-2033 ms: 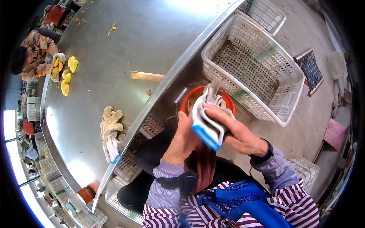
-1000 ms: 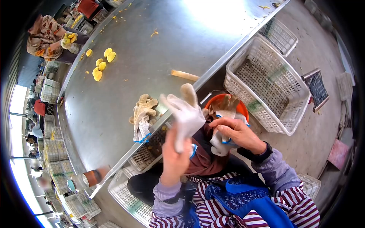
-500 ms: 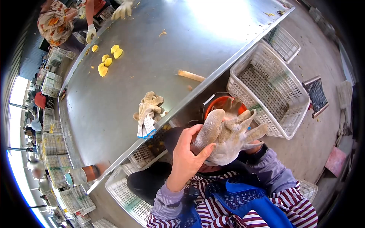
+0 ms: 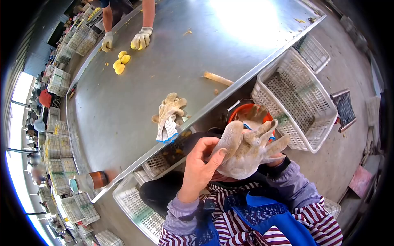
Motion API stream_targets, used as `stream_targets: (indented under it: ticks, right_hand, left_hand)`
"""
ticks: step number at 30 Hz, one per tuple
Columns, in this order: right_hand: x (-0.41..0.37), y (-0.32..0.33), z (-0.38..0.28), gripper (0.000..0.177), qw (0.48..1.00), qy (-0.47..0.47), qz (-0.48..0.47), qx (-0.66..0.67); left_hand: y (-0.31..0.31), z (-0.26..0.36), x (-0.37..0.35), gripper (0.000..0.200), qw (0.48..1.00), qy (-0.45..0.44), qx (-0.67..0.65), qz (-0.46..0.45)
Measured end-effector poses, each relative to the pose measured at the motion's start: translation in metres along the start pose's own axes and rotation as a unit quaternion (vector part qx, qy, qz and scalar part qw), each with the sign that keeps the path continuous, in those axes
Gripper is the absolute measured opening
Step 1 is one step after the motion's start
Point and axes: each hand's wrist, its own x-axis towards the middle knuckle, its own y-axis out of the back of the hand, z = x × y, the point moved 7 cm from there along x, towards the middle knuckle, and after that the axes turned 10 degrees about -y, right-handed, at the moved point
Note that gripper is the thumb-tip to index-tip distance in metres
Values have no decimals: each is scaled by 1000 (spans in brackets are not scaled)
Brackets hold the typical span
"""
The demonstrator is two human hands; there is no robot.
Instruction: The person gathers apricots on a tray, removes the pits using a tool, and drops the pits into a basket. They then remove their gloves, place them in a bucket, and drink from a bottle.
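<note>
A soiled, pale work glove (image 4: pixel 242 158) is up in front of my body. My left hand (image 4: pixel 201 164) is closed on its left edge, thumb and fingers pinching the cloth. Behind the glove is my right hand (image 4: pixel 276 159), mostly covered; a strip of skin and the dark cuff show, and it appears to hold the glove from the far side. A second dirty glove (image 4: pixel 255 114) with blue trim shows beyond it, over an orange bucket (image 4: pixel 230 119). On the metal table (image 4: pixel 123 123), a pair of used gloves (image 4: pixel 167 117) with blue-edged cuffs lies near the edge.
White plastic crates (image 4: pixel 305 137) stand right of the table; another crate (image 4: pixel 131 201) is below its edge. A pale stick (image 4: pixel 218 78), yellow fruits (image 4: pixel 120 68) and a jar (image 4: pixel 84 183) are on the tabletop. Across it, a person's gloved hand (image 4: pixel 141 37) covers fruit.
The view has shifted slightly. Across the table, a person's gloved hands have come down beside the yellow fruits, one onto fruit. My left hand stays at the glove's edge.
</note>
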Motion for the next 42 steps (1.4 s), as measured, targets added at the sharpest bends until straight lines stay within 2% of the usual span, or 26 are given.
stream_targets:
  ticks: [1,3,5,9,11,13,14,16,18,20,21,22,23,25,26,27,29,30,31,32,33,35,42]
  right_hand:
    - [5,-5,2,69,999,-7,-18,30]
    - [7,-31,6,65,967,-54,-104,225]
    - [9,-37,8,66,956,-58,-123,258]
    - [7,-36,7,72,998,-3,-62,-6]
    - [11,-44,4,65,995,1,-40,-89]
    - [18,-44,2,50,993,-10,-12,-118]
    - [11,-44,-10,44,901,91,45,-422]
    - [19,-41,-14,30,917,74,190,-343]
    - [18,-22,-19,30,911,22,285,-298]
    - [18,-23,-24,30,934,54,265,-235]
    - [17,-28,-26,31,940,67,254,-216]
    - [17,-32,-27,31,946,81,244,-195]
    - [19,-28,-24,31,955,82,242,-149]
    - [28,-18,-18,32,966,85,236,-56]
    - [32,-20,-16,33,973,79,213,-35]
    - [34,-22,-13,34,975,68,211,-16]
    - [41,-29,-9,37,978,45,201,21]
    - [45,-27,-9,39,986,53,159,16]
    - [44,-27,-14,40,982,68,176,-18]
    - [41,-29,-19,41,976,84,193,-52]
    - [38,-30,-24,42,968,101,212,-84]
    - [29,-33,-31,44,972,102,186,-103]
    - [24,-35,-23,53,973,61,176,-136]
  left_hand:
    - [0,4,1,18,1000,9,-9,7]
    - [4,6,2,18,1000,21,-17,14]
    - [8,5,1,18,999,31,-17,10]
    - [14,3,-3,18,996,31,-78,18]
    - [15,1,-6,17,994,36,-98,16]
    - [31,1,-8,16,993,14,-98,61]
    - [41,1,-8,16,992,3,-98,82]
    - [83,15,-7,17,965,-34,-102,238]
    - [129,35,-10,20,929,-90,-69,352]
    - [173,50,-8,29,936,-125,-10,330]
    - [195,56,-12,35,897,-138,241,345]
    - [209,56,-13,41,800,-142,476,336]
    - [200,63,-10,47,651,-138,681,306]
    - [166,59,-13,62,739,-210,577,277]
    - [134,54,-6,65,835,-186,485,183]
    - [98,46,-3,68,908,-155,379,89]
    - [44,12,-2,64,959,-125,245,-73]
    - [33,-2,-1,58,969,-45,214,-114]
    - [23,-14,-2,51,971,34,180,-156]
    - [24,-29,-6,37,987,67,71,-126]
    - [27,-32,-7,36,991,75,36,-107]
    - [33,-34,-10,32,993,90,-34,-63]
    - [45,-28,-11,31,994,93,-52,-36]
